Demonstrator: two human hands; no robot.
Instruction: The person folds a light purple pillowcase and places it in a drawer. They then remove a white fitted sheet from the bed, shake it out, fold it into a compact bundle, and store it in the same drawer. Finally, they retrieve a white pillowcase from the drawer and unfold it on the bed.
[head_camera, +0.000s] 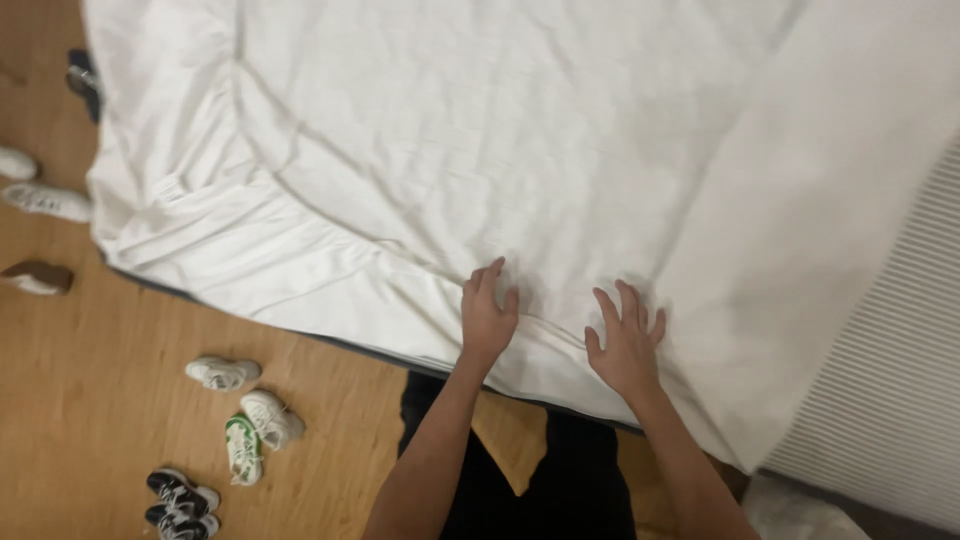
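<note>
A white bed sheet (480, 130) covers a mattress that fills most of the view. My left hand (487, 315) lies flat on the sheet near the bed's near edge, fingers slightly apart. My right hand (627, 340) rests flat on the sheet a short way to the right, fingers spread. Neither hand grips the cloth. Creases run from the hands toward the left corner of the sheet (160, 215), which hangs loose over the mattress edge. My dark trousers (560, 480) show below, against the bed.
Wooden floor (90, 400) lies left of the bed. Several shoes are scattered on it: white sneakers (222, 373), a green-and-white one (243, 450), a black pair (180, 498), more at the far left (45, 202). A white ribbed surface (890, 400) stands at right.
</note>
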